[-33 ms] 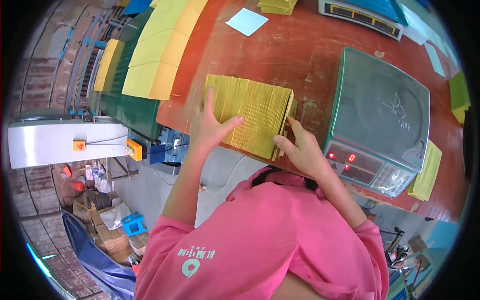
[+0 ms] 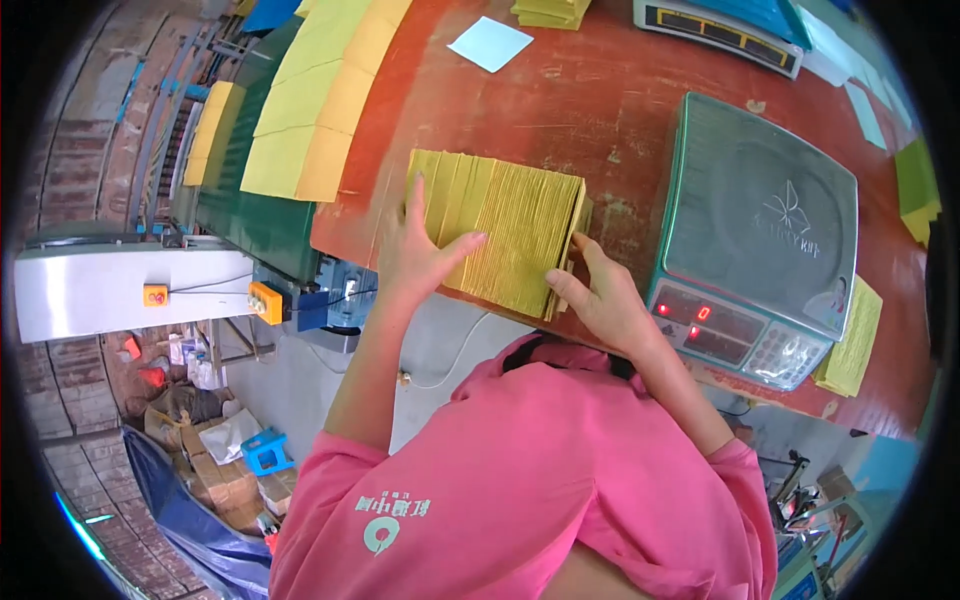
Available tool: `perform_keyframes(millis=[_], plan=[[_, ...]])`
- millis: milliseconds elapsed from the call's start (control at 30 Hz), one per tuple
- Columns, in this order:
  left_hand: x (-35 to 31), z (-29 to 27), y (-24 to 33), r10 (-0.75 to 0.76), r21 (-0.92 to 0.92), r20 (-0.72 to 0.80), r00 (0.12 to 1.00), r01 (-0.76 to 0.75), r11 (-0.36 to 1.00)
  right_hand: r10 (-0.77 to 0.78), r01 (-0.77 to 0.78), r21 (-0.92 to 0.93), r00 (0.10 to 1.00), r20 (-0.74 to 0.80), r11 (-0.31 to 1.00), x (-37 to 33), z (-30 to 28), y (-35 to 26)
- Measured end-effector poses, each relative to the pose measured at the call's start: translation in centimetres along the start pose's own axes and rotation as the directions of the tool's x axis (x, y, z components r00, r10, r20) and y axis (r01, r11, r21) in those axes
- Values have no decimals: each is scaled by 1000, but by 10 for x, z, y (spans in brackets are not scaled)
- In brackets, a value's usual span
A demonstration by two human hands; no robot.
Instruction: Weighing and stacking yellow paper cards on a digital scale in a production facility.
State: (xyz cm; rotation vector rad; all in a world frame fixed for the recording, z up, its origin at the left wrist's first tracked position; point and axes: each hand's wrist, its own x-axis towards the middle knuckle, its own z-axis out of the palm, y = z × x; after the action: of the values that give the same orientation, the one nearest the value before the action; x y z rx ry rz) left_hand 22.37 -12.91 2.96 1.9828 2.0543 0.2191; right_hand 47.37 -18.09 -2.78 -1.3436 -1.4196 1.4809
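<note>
A thick block of yellow paper sheets [image 2: 510,235] stands on edge near the front of the red-brown table, its ridged sheet edges facing up. My left hand [image 2: 425,255] spans its left end, with the thumb lying across the upper edges and the index finger stretched along the far left corner. What the other left fingers do is hidden. At the right end my right hand [image 2: 605,295] holds the block's near corner, thumb on the near side and index finger against the end face. A few sheets or a thin piece stick out beside that hand.
Right of the block stands a green digital scale [image 2: 765,215], with yellow paper [image 2: 850,340] beside it. A long row of yellow paper [image 2: 318,100] lies on a green conveyor [image 2: 260,225] at the left. A white sheet [image 2: 490,44] and another scale [image 2: 720,38] are farther back.
</note>
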Motion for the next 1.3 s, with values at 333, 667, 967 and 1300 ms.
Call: perform_keyframes(millis=[333, 667, 967, 1300], plan=[[4, 6, -27, 56, 32, -56, 997, -55, 998, -13, -12, -155, 987, -161, 988, -3, 16, 0], [9, -8, -9, 61, 174, 45, 997, -68, 982, -117, 19, -287, 937, -330, 958, -4, 33, -5], [11, 5, -24, 273, 119, -52, 961, -265, 957, -101, -80, -401, 906, -410, 913, 21, 66, -36], [18, -4, -33, 302, 103, -21, 953, -298, 949, -25, -314, -644, 887, -461, 698, 37, 74, -66]])
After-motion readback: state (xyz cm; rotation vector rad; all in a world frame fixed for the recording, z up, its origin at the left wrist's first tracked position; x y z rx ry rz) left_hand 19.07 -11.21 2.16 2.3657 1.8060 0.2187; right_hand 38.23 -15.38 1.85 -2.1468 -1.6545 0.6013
